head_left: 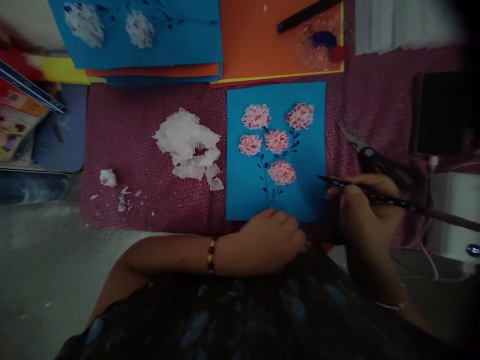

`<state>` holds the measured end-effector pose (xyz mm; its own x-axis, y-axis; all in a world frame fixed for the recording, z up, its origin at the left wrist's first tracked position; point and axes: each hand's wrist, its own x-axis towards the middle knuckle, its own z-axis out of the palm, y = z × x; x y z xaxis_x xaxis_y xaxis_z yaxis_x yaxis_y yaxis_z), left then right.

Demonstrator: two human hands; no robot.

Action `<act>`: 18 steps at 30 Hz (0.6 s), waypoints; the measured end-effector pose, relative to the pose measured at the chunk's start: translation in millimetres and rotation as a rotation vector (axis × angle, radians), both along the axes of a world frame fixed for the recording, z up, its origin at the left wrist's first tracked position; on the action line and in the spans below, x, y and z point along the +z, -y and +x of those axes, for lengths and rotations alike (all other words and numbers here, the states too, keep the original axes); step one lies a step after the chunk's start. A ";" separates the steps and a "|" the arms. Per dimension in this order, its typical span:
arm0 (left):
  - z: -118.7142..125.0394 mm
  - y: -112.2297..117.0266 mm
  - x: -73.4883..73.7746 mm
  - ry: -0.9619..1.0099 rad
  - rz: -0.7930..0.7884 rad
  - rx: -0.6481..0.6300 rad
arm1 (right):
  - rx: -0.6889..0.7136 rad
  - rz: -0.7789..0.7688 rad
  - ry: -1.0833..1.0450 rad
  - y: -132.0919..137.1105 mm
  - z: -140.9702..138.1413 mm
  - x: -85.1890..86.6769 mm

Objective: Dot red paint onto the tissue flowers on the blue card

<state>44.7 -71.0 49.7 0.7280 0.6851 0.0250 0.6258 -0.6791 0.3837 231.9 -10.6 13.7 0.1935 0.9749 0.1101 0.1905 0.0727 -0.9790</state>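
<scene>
A blue card with several pink-and-white tissue flowers and painted dark blue stems lies on a red checked cloth. My left hand rests curled at the card's near edge, fingers folded under, holding nothing that I can see. My right hand sits just right of the card, fingers pinched round a thin dark paintbrush whose tip points left over the card's right edge.
A heap of torn white tissue lies left of the card, with a small wad and scraps nearer the cloth's edge. Black scissors lie to the right. Behind are an orange sheet, paint palette, and another blue card.
</scene>
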 end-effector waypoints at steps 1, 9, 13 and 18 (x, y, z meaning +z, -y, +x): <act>-13.0 3.9 1.5 0.025 -0.019 0.077 | -0.012 -0.014 -0.018 2.4 2.0 -0.5; -78.6 54.8 -7.7 0.530 -0.223 1.012 | 0.114 -0.210 -0.306 14.5 25.8 0.3; -67.8 64.1 -15.7 0.596 -0.269 1.048 | 0.220 -0.274 -0.335 10.8 30.0 0.3; -49.7 58.6 -20.4 0.603 -0.228 1.030 | 0.258 -0.282 -0.207 7.5 30.6 1.4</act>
